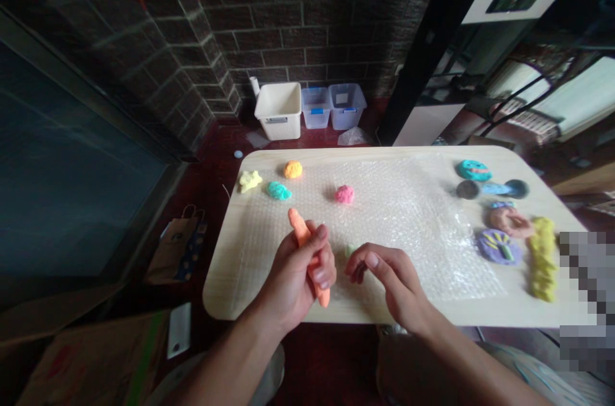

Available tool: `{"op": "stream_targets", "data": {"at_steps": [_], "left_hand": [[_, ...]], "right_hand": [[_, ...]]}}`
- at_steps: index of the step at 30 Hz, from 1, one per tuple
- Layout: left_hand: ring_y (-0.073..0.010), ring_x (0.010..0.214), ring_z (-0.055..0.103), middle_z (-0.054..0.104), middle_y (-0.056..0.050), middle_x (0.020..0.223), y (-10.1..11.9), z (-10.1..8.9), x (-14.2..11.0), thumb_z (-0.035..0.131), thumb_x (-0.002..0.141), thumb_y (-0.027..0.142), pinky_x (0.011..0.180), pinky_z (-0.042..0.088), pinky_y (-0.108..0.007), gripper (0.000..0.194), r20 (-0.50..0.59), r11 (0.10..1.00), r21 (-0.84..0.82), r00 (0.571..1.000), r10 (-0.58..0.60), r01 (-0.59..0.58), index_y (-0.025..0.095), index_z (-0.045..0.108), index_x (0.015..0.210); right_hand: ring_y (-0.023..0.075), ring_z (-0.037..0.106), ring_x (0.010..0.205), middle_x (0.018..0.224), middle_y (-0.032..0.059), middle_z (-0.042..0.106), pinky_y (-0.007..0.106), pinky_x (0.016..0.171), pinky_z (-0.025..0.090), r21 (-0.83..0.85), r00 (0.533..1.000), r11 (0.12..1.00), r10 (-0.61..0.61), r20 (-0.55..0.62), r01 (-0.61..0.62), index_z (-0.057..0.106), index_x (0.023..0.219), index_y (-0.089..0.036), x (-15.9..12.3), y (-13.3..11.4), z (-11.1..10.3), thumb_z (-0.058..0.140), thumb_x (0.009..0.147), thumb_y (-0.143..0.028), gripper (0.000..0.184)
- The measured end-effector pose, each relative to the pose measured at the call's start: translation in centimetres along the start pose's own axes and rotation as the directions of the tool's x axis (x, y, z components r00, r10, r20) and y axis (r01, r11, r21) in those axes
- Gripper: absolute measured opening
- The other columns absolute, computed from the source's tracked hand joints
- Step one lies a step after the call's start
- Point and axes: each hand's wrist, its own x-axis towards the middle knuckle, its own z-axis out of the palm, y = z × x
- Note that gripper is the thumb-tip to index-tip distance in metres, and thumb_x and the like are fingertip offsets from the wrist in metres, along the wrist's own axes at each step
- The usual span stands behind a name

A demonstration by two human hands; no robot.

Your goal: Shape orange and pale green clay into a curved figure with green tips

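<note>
My left hand (300,275) is wrapped round a long orange roll of modelling clay (298,227), whose two ends stick out of the fist. My right hand (389,275) hovers to its right, fingers loosely curled and thumb a little apart, with nothing visible in it. Just behind those fingertips is a pale green clay lump (351,250), partly hidden; whether the fingers touch it I cannot tell. Further back on the bubble wrap (398,220) lie a pink clay lump (344,194) and a teal one (278,191). An orange-yellow lump (293,169) and a pale yellow piece (250,181) sit at the back left.
Along the right of the pale wooden table (384,313) lie a teal disc (475,170), a dumbbell-shaped piece (494,189), a brownish-pink ring (510,220), a purple disc (498,246) and a yellow strip (543,259). Behind the table, bins (278,113) stand by the wall.
</note>
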Motion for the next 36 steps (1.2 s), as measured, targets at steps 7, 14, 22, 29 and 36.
{"op": "stream_targets", "data": {"at_steps": [7, 14, 22, 29, 36], "left_hand": [[-0.0019, 0.036, 0.015, 0.023, 0.013, 0.042, -0.2, 0.4, -0.4, 0.093, 0.066, 0.048, 0.033, 0.016, -0.017, 0.072, -0.121, 0.996, 0.004, 0.988, -0.093, 0.094, 0.022, 0.027, 0.057], [-0.0029, 0.034, 0.011, 0.019, 0.014, 0.039, 0.0, 0.7, -0.4, 0.092, 0.06, 0.044, 0.031, 0.012, -0.018, 0.07, -0.22, 0.993, -0.023, 0.969, -0.114, 0.112, 0.024, 0.024, 0.055], [-0.0039, 0.035, 0.008, 0.019, 0.013, 0.038, 0.6, 0.8, -0.5, 0.086, 0.063, 0.036, 0.031, 0.01, -0.019, 0.061, -0.266, 0.994, -0.05, 0.959, -0.103, 0.093, 0.024, 0.027, 0.054], [-0.0044, 0.037, 0.006, 0.017, 0.012, 0.041, 0.5, 0.5, -0.3, 0.081, 0.072, 0.032, 0.032, 0.01, -0.02, 0.058, -0.251, 0.995, -0.069, 0.964, -0.091, 0.076, 0.024, 0.026, 0.055], [-0.0138, 0.063, 0.054, 0.051, 0.001, 0.071, 1.0, -0.1, 0.1, 0.07, 0.08, 0.029, 0.062, 0.054, -0.029, 0.016, -0.01, 0.975, -0.221, 1.0, -0.025, 0.022, 0.017, 0.06, 0.083]], "right_hand": [[0.0204, 0.064, 0.072, 0.075, 0.0072, 0.071, 0.032, 0.069, 0.048, 0.019, 1.0, 1.0, 0.009, -0.005, -0.009, 0.076, 0.085, -0.016, 0.0, 0.5, 0.1, 0.05, 0.107, -0.054, 0.051], [0.0198, 0.064, 0.072, 0.076, 0.0069, 0.071, 0.032, 0.068, 0.048, 0.005, 1.0, 1.0, 0.016, 0.002, -0.016, 0.075, 0.084, -0.016, 0.0, 0.4, 0.0, 0.051, 0.107, -0.052, 0.049], [0.0193, 0.064, 0.072, 0.076, 0.0066, 0.071, 0.031, 0.068, 0.048, -0.016, 1.0, 1.0, 0.002, 0.011, -0.002, 0.075, 0.084, -0.016, -0.1, 0.4, 0.0, 0.051, 0.108, -0.05, 0.048], [0.019, 0.063, 0.071, 0.076, 0.0063, 0.07, 0.031, 0.068, 0.047, -0.034, 1.0, 0.999, 0.001, 0.014, -0.001, 0.074, 0.084, -0.016, -0.1, 0.4, -0.1, 0.05, 0.108, -0.05, 0.048], [0.0194, 0.063, 0.072, 0.076, 0.0069, 0.071, 0.031, 0.068, 0.047, -0.052, 1.0, 0.999, 0.013, 0.028, -0.011, 0.075, 0.084, -0.016, 0.0, 0.1, 0.1, 0.05, 0.108, -0.051, 0.049]]}}
